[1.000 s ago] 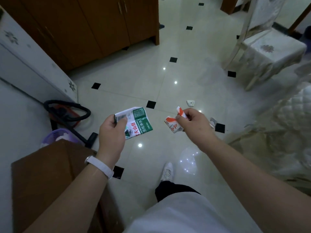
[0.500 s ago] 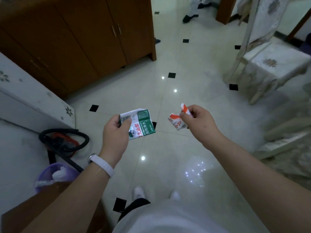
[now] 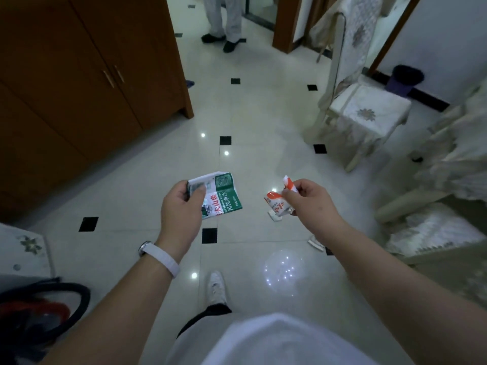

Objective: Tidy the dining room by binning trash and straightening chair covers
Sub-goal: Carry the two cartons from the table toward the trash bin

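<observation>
My left hand (image 3: 181, 206) grips a green and white bottle label (image 3: 224, 194) by its left edge, held out over the tiled floor. To its right, my right hand (image 3: 309, 200) pinches a crumpled orange and white wrapper (image 3: 276, 202). Two small white scraps lie on the floor, one (image 3: 275, 216) just below the wrapper and one (image 3: 316, 243) beside my right forearm. A dark bin (image 3: 404, 79) stands against the far right wall. A chair with a pale embroidered cover (image 3: 366, 111) stands at the right.
A brown wooden cabinet (image 3: 79, 88) fills the left. Another person's legs (image 3: 224, 22) stand at the top of the view. A vacuum hose (image 3: 42, 309) lies at the bottom left. More covered chairs (image 3: 434, 233) crowd the right edge.
The view has lifted and moved forward along the floor. The purple bin at the left has left the view; the far bin and the other person's legs have come into view. Both hands keep their hold.
</observation>
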A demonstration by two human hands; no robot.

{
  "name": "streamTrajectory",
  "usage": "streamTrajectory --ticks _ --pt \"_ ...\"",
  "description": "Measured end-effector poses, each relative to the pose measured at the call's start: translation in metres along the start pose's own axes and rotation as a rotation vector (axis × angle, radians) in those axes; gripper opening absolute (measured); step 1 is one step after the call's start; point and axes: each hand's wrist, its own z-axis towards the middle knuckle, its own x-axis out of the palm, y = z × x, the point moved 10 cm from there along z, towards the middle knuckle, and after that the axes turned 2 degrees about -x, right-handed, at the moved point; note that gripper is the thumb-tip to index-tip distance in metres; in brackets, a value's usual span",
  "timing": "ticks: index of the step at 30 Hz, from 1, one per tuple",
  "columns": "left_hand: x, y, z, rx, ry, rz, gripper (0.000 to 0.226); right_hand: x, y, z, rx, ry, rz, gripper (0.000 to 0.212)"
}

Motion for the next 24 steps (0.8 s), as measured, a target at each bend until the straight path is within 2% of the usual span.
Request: streamTrajectory --ticks 5,11,18,24 --pt "-0.002 -0.049 0.091 0.055 0.115 0.016 0.013 0.032 0.046 0.056 0.001 -0.067 0.005 0.028" --pt "0.002 -0.084 0.174 0.077 0.169 0.035 0.013 0.052 0.077 0.110 -0.015 -0.139 0.019 0.030" --pt "0.055 -0.106 0.266 0.065 0.207 -0.016 0.011 0.037 0.084 0.200 0.026 -0.205 0.065 0.046" --pt "0.108 -0.128 0.357 0.057 0.202 -0.019 0.016 0.039 0.082 0.312 0.101 -0.201 0.077 0.032"
